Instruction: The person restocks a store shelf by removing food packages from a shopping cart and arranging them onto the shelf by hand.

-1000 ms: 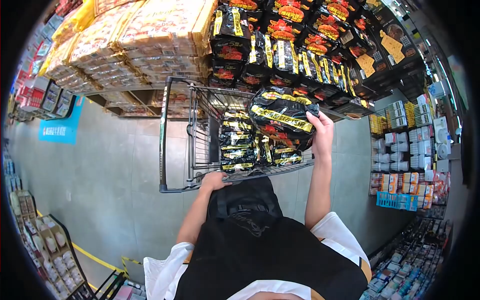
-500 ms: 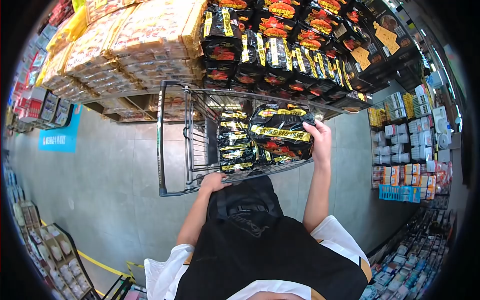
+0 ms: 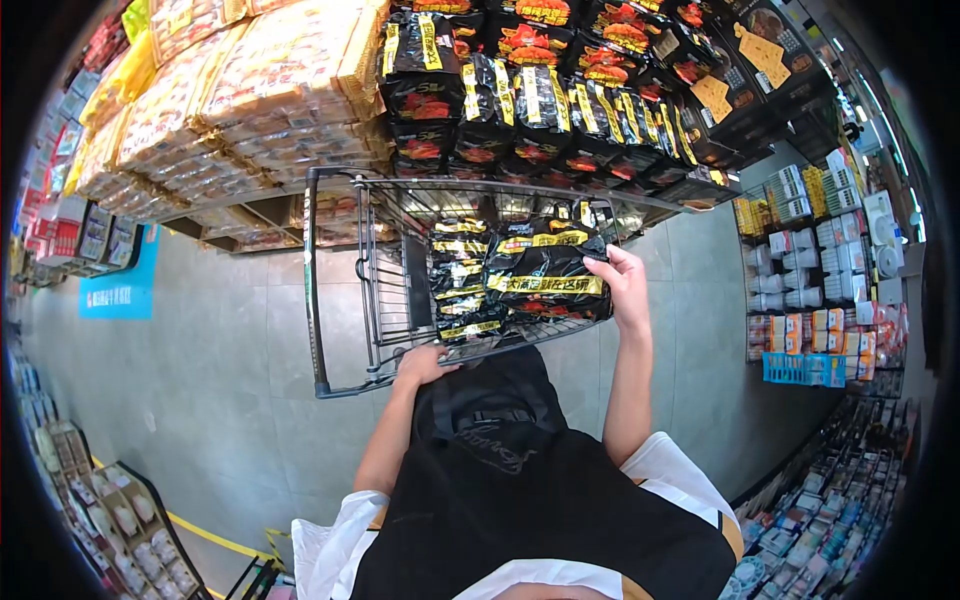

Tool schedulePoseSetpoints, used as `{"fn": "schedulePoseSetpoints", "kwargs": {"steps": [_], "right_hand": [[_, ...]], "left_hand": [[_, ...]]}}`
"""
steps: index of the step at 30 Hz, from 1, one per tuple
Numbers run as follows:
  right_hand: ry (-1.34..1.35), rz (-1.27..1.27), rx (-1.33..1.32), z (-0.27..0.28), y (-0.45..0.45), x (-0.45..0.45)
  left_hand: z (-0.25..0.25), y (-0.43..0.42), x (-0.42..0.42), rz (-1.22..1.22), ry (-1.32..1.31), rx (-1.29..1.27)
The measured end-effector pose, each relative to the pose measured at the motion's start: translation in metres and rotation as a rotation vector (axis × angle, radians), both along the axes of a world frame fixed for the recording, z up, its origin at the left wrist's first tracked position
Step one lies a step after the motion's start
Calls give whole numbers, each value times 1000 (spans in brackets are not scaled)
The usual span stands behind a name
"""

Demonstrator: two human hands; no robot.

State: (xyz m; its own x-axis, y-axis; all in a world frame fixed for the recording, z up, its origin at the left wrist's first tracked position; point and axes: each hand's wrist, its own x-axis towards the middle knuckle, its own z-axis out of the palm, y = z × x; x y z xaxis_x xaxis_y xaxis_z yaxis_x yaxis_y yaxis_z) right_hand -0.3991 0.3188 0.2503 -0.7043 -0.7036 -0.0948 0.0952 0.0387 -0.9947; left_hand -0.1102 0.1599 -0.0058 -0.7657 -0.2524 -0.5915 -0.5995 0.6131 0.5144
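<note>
In the head view, my right hand (image 3: 627, 283) pinches the right end of a shiny black instant noodle pack (image 3: 545, 262) with yellow label strips. This pack lies over others in the right part of the shopping cart (image 3: 385, 290). Beside it, a stack of similar black packs (image 3: 462, 285) fills the middle of the cart, label edges facing up. My left hand (image 3: 424, 366) is closed over the cart's near rim, its fingertips partly hidden. What lies beneath the held pack is mostly covered.
Beyond the cart rises a display of black noodle packs (image 3: 530, 100). Left of it are stacked clear-wrapped packs (image 3: 270, 80). Shelves with white goods (image 3: 785, 270) and a blue basket (image 3: 803, 368) stand to the right. A shelf rack (image 3: 130, 520) is at lower left.
The held pack has tipped and come lower and nearer to me in the cart, my right hand moving with it. The cart appears slightly further left. My left hand stays on the rim.
</note>
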Motion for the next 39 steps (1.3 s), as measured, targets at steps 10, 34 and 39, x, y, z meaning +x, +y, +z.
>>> {"fn": "schedulePoseSetpoints", "kwargs": {"steps": [10,34,39], "right_hand": [[9,-22,33,-8,5,-1],[-1,9,39,-15,3,6],[-12,17,45,-13,1,7]], "left_hand": [[4,-1,-1,-6,-21,8],[1,-1,1,-14,22,-27],[2,-2,-1,-8,7,0]]}}
